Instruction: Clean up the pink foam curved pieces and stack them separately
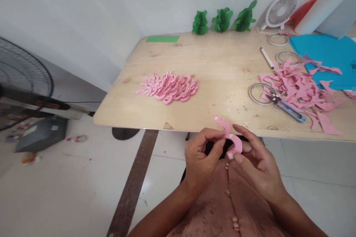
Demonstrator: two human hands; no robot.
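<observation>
Both my hands hold one curved pink paper cut-out [233, 140] just in front of the near edge of the wooden table [217, 63]. My left hand [201, 159] pinches its middle between thumb and fingers. My right hand [257, 161] grips its lower end, where small white tape squares show. A heap of similar pink curved pieces [169, 87] lies on the table to the left of my hands.
Pink paper scraps [300, 90], blue-handled scissors [289, 108], tape rolls [258, 93], a white marker [266, 58] and a blue sheet [325, 53] lie at the right. Three green paper balls [222, 20], a small white fan [280, 10] and a green sheet [163, 39] sit at the back. A floor fan [23, 77] stands left.
</observation>
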